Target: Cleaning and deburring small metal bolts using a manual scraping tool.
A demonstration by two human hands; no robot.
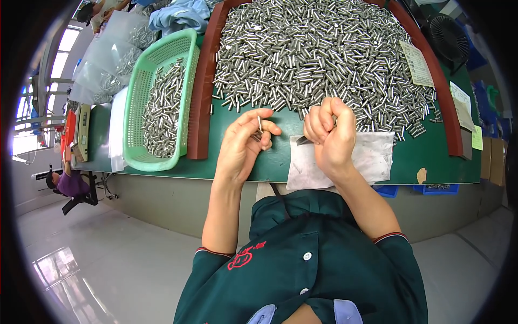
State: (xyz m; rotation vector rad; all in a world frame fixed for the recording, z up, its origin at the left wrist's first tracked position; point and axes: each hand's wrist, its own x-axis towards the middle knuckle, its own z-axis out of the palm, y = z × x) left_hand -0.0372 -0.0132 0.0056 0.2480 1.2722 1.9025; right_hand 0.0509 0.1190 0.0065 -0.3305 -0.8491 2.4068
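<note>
My left hand (240, 144) is raised over the near part of the green table, its fingers curled around a short shiny metal pin (259, 123) that stands upright between them. To its right, my right hand (335, 132) is closed in a fist above a stained white cloth (372, 156). A dark, narrow piece (303, 140) sticks out from the left side of that fist; the fingers hide the rest of it. Just beyond both hands spreads a large heap of loose metal pins (313, 59).
Red-brown rails (203, 92) (431, 70) flank the heap. Left of it stands a green basket (132, 116) with more pins, near plastic bags (108, 65). A black fan (449, 35) and paper slips (416, 63) are at right. Another person (73, 183) sits far left.
</note>
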